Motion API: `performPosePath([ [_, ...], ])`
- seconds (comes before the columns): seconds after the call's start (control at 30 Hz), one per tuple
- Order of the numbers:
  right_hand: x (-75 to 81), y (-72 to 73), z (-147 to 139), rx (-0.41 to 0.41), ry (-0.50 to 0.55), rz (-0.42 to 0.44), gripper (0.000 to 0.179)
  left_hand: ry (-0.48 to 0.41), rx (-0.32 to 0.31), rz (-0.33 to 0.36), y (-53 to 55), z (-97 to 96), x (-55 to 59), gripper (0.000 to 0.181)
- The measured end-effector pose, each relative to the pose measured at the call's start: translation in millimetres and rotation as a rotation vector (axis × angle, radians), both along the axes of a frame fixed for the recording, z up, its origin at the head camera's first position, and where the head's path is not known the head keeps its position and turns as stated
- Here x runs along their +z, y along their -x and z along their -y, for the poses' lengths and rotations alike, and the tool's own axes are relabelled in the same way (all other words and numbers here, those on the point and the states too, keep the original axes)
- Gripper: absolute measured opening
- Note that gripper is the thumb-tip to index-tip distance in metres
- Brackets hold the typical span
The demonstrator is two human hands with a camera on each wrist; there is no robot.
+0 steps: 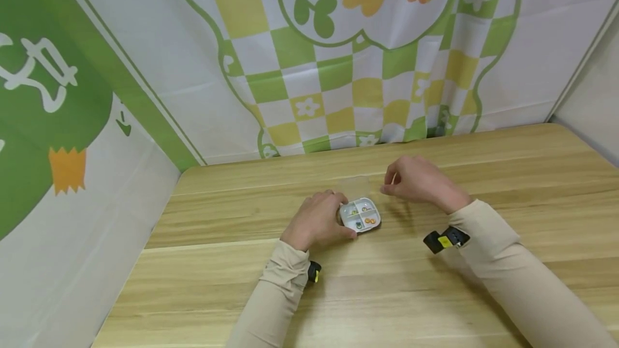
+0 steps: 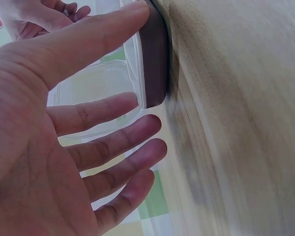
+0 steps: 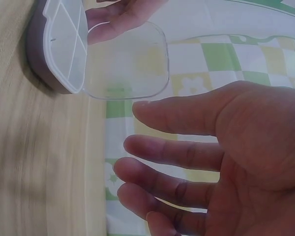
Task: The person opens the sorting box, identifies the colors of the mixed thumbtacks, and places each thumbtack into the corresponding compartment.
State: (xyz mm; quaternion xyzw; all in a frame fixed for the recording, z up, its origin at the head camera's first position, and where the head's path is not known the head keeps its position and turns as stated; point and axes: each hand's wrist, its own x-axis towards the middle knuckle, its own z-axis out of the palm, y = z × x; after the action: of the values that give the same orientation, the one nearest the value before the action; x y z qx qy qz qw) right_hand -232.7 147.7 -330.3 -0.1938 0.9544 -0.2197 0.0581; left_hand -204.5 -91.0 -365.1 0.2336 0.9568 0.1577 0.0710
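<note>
A small pill case [image 1: 360,215] rests on the table, its dark base and white divided tray visible in the right wrist view. Its clear lid [image 3: 132,66] stands open on the far side. Small orange rings [image 1: 369,221] lie in the near right compartment, and tiny green and other coloured bits are in the rest. My left hand [image 1: 316,219] holds the case from the left, thumb at the near edge and index finger at the far corner. To the right of the lid, my right hand [image 1: 418,179] hovers above the table with relaxed, slightly bent fingers and nothing in them.
The wooden table [image 1: 217,283] extends around both hands. A checked, flowered cloth [image 1: 333,74] hangs behind its far edge, and a green and white panel [image 1: 72,111] stands to the left. Black straps with yellow tabs [image 1: 445,240] sit at both wrists.
</note>
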Motion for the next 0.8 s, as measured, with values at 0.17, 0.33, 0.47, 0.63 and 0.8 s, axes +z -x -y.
performPosePath([
  [0.17, -1.2, 0.3, 1.6, 0.004, 0.008, -0.002, 0.017, 0.006, 0.009, 0.005, 0.0, -0.2, -0.4, 0.065],
  [0.33, -4.8, 0.4, 4.7, 0.022, 0.026, -0.014, 0.022, 0.010, 0.015, 0.006, -0.3, -0.9, -0.4, 0.066],
  [0.47, -7.5, 0.3, 7.5, 0.044, 0.038, -0.013, 0.034, 0.020, 0.017, -0.010, -1.1, -1.1, 0.1, 0.066],
  [0.63, -9.1, -0.3, 9.0, 0.042, 0.040, -0.011, 0.042, 0.038, 0.019, -0.047, -2.6, -1.4, 2.5, 0.068],
  [0.8, -9.2, -0.1, 8.6, 0.037, 0.056, -0.014, 0.043, 0.047, 0.024, -0.065, -2.4, -1.2, 6.1, 0.071],
])
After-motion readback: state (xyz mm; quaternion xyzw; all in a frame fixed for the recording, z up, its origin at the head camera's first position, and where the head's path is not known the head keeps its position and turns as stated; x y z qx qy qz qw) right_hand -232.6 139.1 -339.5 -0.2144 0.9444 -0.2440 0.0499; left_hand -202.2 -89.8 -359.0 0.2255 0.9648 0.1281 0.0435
